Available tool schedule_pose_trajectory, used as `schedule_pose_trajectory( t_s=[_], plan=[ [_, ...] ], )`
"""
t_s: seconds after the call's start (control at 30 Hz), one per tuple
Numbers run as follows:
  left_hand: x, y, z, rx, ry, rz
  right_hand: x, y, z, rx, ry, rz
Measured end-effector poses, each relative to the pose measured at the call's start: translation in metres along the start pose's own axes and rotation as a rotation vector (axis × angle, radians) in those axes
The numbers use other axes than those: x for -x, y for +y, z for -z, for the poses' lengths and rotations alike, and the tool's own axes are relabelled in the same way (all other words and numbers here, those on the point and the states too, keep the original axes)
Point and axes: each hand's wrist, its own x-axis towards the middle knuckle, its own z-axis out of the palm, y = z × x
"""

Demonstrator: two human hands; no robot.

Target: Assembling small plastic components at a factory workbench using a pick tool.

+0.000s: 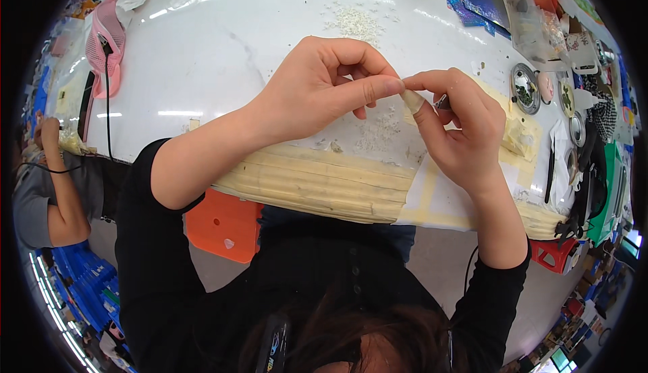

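Note:
My left hand (324, 86) and my right hand (466, 123) meet fingertip to fingertip above the white table (223, 56). The left thumb and forefinger are pinched together, touching the right fingertips; whatever lies between them is too small to name. A pale yellowish cover (412, 101) wraps the tip of my right thumb. Tucked in the curled right fingers is a small dark metal tool (442, 102), mostly hidden. Beyond the hands lies a spread of tiny white pieces (358, 23). More whitish bits (378, 130) are scattered beneath them.
Yellowish tape (317, 177) covers the table's near edge. Round metal dishes, one a silver dish (525, 89), stand at the right. A pink mesh pouch (106, 42) with a black cable is at the left. An orange stool (223, 226) is below; another person's arm (64, 191) shows far left.

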Motion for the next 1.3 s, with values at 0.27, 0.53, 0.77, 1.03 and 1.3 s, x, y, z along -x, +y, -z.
schedule_pose_trajectory(
  t_s=[0.27,0.53,0.77,1.03,1.3],
  plan=[
    [0.0012,0.0013,-0.0015,0.062,-0.004,-0.016,-0.0007,-0.0058,0.0031,-0.081,0.000,-0.087],
    [0.0029,0.0003,-0.0016,0.024,0.013,-0.078,0.0000,-0.0068,0.0019,-0.103,0.012,-0.113],
    [0.0043,-0.0017,-0.0022,-0.231,0.085,-0.320,0.0008,-0.0066,-0.0006,-0.115,0.011,-0.143],
    [0.0035,0.0007,0.0007,-0.406,0.098,-0.472,0.0012,-0.0078,0.0014,-0.230,-0.039,-0.253],
    [0.0046,0.0001,-0.0024,-0.222,0.087,-0.272,-0.0011,-0.0012,0.0027,0.112,-0.076,0.000]
  ],
)
